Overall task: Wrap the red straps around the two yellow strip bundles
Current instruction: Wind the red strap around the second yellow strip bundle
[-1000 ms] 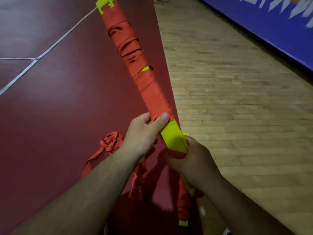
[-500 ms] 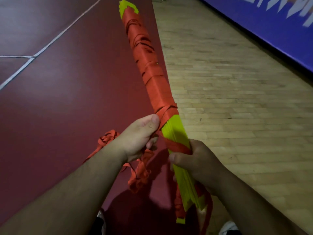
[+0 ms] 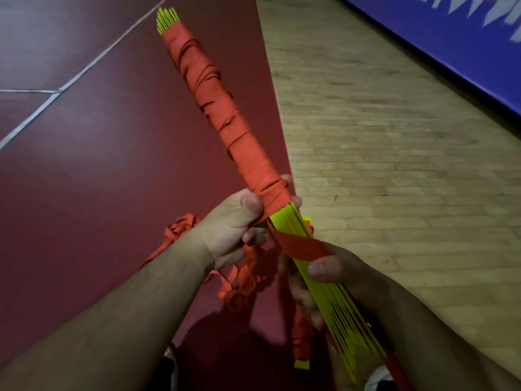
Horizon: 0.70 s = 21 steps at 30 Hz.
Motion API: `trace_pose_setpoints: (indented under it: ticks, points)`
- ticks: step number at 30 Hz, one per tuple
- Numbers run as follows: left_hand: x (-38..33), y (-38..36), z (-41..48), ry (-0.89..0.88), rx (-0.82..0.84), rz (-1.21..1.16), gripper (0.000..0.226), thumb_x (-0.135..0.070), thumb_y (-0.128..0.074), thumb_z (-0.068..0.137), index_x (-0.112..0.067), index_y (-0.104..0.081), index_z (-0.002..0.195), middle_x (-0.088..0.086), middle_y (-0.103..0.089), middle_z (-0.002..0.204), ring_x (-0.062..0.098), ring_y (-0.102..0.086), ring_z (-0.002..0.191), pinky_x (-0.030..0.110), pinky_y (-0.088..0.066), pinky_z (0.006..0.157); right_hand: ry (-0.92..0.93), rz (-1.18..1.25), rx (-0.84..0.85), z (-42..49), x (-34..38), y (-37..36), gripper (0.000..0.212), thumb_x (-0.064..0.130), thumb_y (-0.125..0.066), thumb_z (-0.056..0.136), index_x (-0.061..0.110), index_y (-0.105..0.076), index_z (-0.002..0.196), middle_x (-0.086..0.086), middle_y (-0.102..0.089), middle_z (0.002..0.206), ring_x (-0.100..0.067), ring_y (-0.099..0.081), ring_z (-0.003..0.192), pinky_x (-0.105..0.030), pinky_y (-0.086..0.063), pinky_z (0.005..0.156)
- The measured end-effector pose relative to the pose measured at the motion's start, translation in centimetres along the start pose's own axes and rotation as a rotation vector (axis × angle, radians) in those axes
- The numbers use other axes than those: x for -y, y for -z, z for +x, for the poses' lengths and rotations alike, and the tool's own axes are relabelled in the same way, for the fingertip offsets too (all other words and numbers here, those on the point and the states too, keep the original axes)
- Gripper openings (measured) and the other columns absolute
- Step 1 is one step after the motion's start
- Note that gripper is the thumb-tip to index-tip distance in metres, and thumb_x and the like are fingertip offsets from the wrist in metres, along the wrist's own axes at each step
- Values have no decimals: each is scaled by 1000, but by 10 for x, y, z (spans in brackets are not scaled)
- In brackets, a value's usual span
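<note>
Left hand (image 3: 234, 221) clamps the yellow strip bundle (image 3: 286, 221) at the wrap's edge, mid-air over the floor (image 3: 84, 179); right hand (image 3: 344, 275) pinches the red strap (image 3: 304, 246) across bare strips. Strap looks limp, strips springy: hold near the last turn.

A dark red court surface (image 3: 84, 179), crossed by white boundary lines (image 3: 93, 63), meets a pale wooden plank floor (image 3: 394, 165) along a straight edge. A blue banner with white lettering (image 3: 451, 38) borders the wood at far right.

Sports hall: wooden plank floor (image 3: 380, 170), red court (image 3: 98, 165) with white lines (image 3: 33, 117).
</note>
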State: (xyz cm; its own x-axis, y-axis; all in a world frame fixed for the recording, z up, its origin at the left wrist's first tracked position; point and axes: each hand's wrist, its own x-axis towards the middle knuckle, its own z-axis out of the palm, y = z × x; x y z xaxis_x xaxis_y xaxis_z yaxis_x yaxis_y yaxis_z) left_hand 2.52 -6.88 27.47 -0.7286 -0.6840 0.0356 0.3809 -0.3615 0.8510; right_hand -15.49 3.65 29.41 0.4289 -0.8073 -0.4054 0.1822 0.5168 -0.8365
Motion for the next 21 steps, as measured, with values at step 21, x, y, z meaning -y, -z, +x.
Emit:
trace_pose_setpoints:
  ticks: [21]
  points:
    - [-20,-18,-1,-84,-433,574,8,-22,-65,94,-14,-65,93,-9,-45,55,3,-39,42,23,-45,47,132,-850,-770,13,-9,-9,61,58,-67,45,25,-62,96,3,-70,78,-17,-67,71,-35,-55,65]
